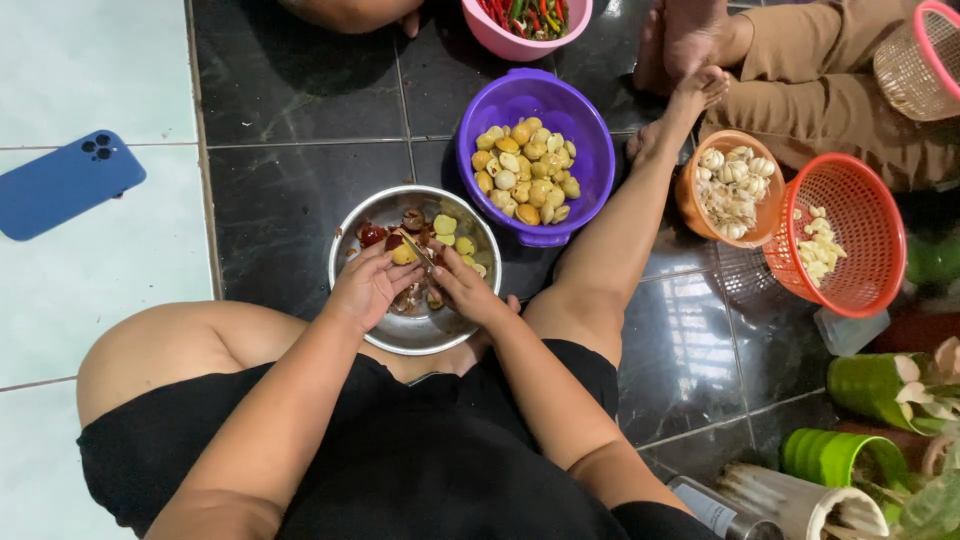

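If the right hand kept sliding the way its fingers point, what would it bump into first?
The right hand points up and left over the metal bowl. It would probably meet the small yellow piece pinched by the left hand first, then the peeled pieces beyond. Depth is hard to judge.

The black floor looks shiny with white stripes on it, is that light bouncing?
Yes: in the head view the dark tiles mirror a bright window as pale stripes. The steel bowl gleams along its rim. The hands, left and right, look sharp, not blurred; the picture's edges bend slightly.
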